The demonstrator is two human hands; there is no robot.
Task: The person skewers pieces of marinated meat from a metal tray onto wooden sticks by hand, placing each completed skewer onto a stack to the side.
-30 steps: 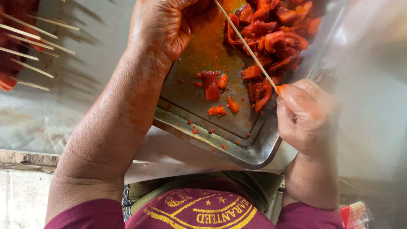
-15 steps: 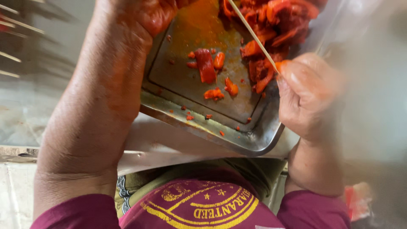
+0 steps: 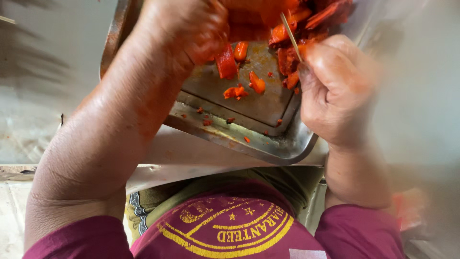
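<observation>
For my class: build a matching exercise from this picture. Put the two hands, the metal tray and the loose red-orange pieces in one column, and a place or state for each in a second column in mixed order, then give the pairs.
Things:
1. left hand
2. right hand
3. metal tray
4. loose red-orange pieces

Places or states:
A. scattered on the bare tray floor
B. pinching a thin wooden skewer
C. sauce-stained, reaching into the tray over its left side
D. lying on the pale table, near corner towards the person

Pairs: 1-C, 2-B, 3-D, 4-A
</observation>
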